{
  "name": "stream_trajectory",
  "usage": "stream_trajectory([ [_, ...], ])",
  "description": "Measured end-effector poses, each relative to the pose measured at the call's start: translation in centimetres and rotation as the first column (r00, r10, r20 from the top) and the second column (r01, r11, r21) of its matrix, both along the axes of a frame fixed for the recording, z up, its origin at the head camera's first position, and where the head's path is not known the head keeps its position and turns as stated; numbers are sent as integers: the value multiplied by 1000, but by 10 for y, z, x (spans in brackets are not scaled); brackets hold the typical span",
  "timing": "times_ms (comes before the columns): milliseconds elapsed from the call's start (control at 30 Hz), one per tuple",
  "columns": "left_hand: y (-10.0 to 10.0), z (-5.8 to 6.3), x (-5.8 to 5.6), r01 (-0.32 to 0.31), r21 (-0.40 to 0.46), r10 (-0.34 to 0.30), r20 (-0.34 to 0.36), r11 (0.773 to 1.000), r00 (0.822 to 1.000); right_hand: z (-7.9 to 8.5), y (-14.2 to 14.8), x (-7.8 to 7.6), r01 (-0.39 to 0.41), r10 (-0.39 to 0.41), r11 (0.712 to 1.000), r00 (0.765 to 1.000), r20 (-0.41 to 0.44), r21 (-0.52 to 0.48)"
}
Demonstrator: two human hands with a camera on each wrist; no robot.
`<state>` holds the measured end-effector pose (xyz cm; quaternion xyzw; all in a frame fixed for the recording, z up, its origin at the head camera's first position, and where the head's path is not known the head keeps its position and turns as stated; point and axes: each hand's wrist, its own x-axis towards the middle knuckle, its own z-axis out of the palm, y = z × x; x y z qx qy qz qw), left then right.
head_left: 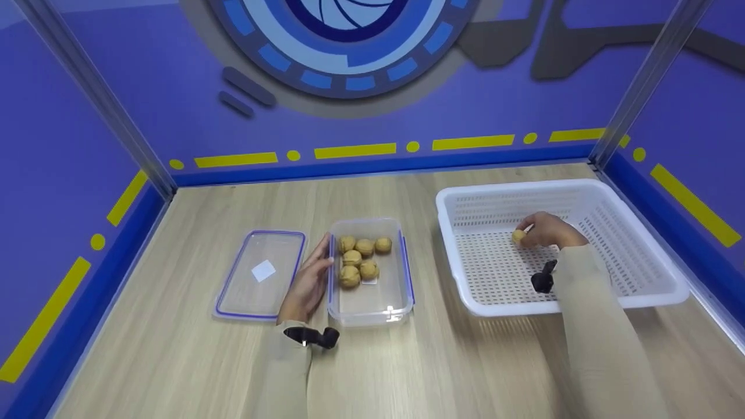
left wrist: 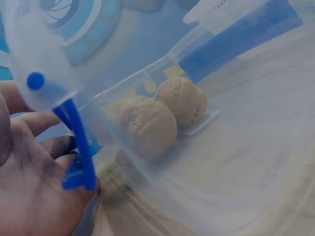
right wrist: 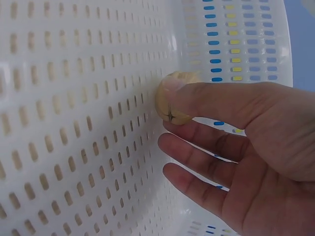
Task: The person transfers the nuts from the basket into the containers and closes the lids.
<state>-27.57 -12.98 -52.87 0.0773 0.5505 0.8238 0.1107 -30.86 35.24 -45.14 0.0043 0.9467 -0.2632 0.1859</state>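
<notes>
Inside the white plastic basket (head_left: 483, 308), my right hand (head_left: 546, 230) pinches a walnut (head_left: 517, 235) between thumb and fingertips. The right wrist view shows that walnut (right wrist: 172, 101) close to the basket's perforated surface (right wrist: 64, 128), its seam facing the camera. My left hand (head_left: 308, 285) rests along the left side of a clear plastic container (head_left: 372, 299) with blue clips, its fingers fairly straight. Several walnuts (head_left: 351, 258) lie in the container's left and far part. Seen from the left wrist, the hand (left wrist: 39, 182) is beside a hanging blue clip (left wrist: 78, 147).
The container's clear lid (head_left: 238, 291), with a blue seal and a white label (head_left: 263, 270), lies flat left of my left hand. Purple wall panels (head_left: 378, 128) enclose the wooden table (head_left: 419, 372) at the back and sides. The basket stands near the right panel.
</notes>
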Motion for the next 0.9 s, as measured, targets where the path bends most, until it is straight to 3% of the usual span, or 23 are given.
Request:
stream_trajectory([
  [267,1,0,0,-21,-17,22,13,1000,1000,5,-3,0,14,-14,1000,1000,-11,-5],
  [600,0,-1,-1,0,-24,-1,-11,1000,1000,11,-7,-1,-79,75,994,996,-58,-70],
  [900,-1,-2,-2,2,-18,-2,-7,1000,1000,19,-17,-3,-108,102,991,992,-77,-79],
])
